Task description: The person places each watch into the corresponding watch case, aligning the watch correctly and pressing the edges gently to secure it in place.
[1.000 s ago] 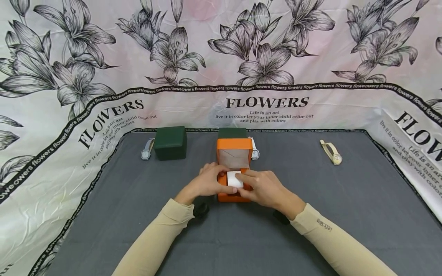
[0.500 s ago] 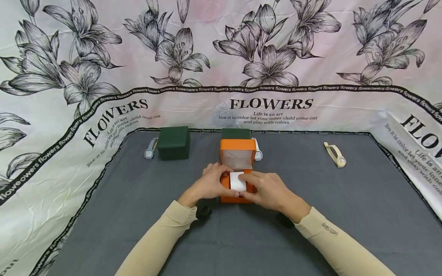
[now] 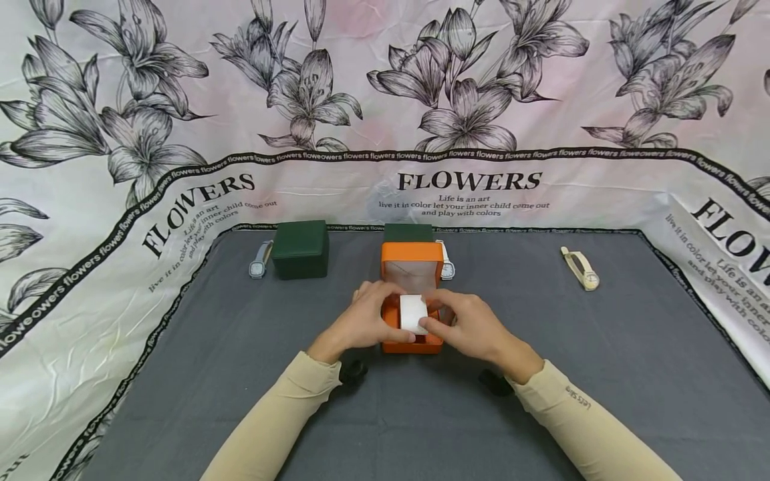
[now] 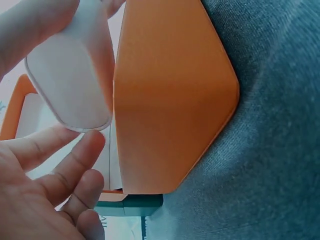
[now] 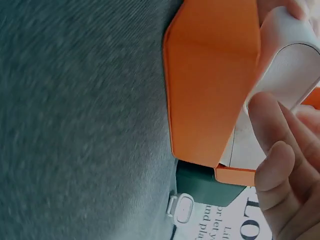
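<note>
A small white watch cushion (image 3: pixel 413 312) is pinched between both hands, over the open orange watch box (image 3: pixel 412 348). My left hand (image 3: pixel 367 317) has its thumb on the near side and its fingers by the far left edge. My right hand (image 3: pixel 475 327) lays its thumb on the cushion's lower right corner, with its fingers curled behind. In the left wrist view the cushion (image 4: pixel 70 80) shows a rounded end with the fingertips against it. The right wrist view shows the cushion (image 5: pixel 292 65) tilted above the box's orange side wall (image 5: pixel 212 80).
A green box (image 3: pixel 300 250) stands at the back left, a silver watch (image 3: pixel 259 260) beside it. Behind the orange lid (image 3: pixel 412 251) are another green box (image 3: pixel 408 232) and a white watch (image 3: pixel 446 264). A cream watch (image 3: pixel 581 268) lies right on the grey cloth (image 3: pixel 385 414).
The cushion has risen slightly and tilted up. My right index finger has moved off its top to the far side, and the right thumb has come onto its face. The left hand barely moved.
</note>
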Demonstrator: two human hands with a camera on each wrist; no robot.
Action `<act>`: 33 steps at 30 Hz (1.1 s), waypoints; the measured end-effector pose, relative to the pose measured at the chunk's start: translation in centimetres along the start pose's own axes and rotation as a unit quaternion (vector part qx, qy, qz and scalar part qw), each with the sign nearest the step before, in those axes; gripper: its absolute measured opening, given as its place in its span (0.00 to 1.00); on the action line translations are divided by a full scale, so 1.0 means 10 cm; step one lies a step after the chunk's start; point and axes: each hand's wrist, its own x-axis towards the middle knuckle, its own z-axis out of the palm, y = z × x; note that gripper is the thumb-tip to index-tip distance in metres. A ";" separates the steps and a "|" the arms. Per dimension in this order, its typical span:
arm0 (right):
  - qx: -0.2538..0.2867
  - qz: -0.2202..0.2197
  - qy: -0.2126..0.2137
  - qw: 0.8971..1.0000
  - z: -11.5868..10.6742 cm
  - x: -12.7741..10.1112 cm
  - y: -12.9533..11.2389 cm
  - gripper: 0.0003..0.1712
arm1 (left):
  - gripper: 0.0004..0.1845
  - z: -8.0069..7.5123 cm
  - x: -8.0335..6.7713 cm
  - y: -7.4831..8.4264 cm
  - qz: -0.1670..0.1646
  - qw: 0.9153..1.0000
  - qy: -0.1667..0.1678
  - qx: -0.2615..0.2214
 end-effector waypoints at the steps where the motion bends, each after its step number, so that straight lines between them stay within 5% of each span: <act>1: 0.024 0.017 0.001 1.000 -0.01 0.00 0.00 0.22 | 0.36 0.00 0.00 0.00 0.000 1.000 0.001 0.000; 7: 0.144 0.114 -0.005 0.983 -0.04 0.00 0.00 0.27 | 0.37 0.01 -0.01 0.04 0.015 1.000 0.020 -0.006; 14: 0.183 0.166 -0.023 0.969 -0.11 0.01 -0.12 0.29 | 0.38 0.01 -0.02 0.07 0.024 0.999 0.028 -0.023; 18: 0.192 0.172 -0.029 0.966 -0.19 0.02 -0.25 0.29 | 0.38 0.01 -0.02 0.09 0.021 0.999 0.025 -0.044; 26: 0.241 0.152 -0.028 0.958 -0.08 0.01 0.04 0.31 | 0.40 0.02 -0.02 0.09 0.038 0.996 0.028 -0.080; 33: 0.326 0.144 -0.002 0.934 -0.06 0.01 0.04 0.29 | 0.42 0.04 -0.02 0.11 0.028 0.992 0.020 -0.122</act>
